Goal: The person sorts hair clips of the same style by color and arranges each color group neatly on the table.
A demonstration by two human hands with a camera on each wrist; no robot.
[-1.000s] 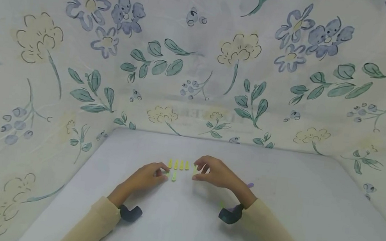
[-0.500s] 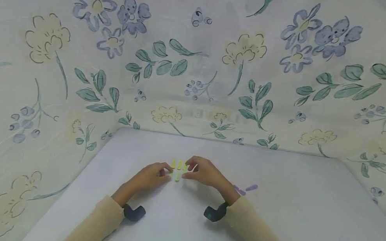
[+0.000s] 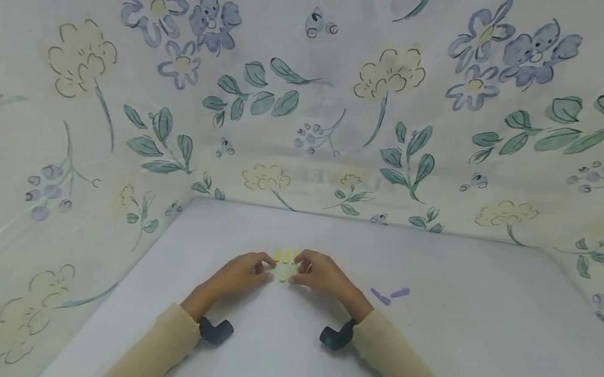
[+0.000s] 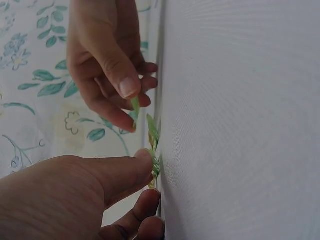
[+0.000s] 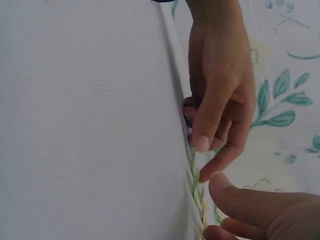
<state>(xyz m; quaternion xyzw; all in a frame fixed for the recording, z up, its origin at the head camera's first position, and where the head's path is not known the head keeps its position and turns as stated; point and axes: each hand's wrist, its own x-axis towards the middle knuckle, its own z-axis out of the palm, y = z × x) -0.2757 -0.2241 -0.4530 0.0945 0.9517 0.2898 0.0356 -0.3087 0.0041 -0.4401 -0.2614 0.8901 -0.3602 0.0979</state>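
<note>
Small tapered yellow clips [image 3: 286,256] lie ranked on the white table [image 3: 285,346]; the nearer row appears only part-formed — the right hand [image 3: 320,276] pinching a slim light-green clip [image 4: 135,106], the left hand [image 3: 243,272] pinching the leftmost green clip [image 4: 156,166] — while two tapered purple clips [image 3: 400,292] lie unaligned, well apart.

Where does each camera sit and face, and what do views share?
Head: worn on the head, facing forward-down at the table; left hand, right hand, sleeves show.
Left wrist: worn there, looking low across the table; left hand near, right hand beyond.
Right wrist: worn there, likewise low across it; right hand near, left hand beyond.
Wrist views share both hands and green hair clips.
</note>
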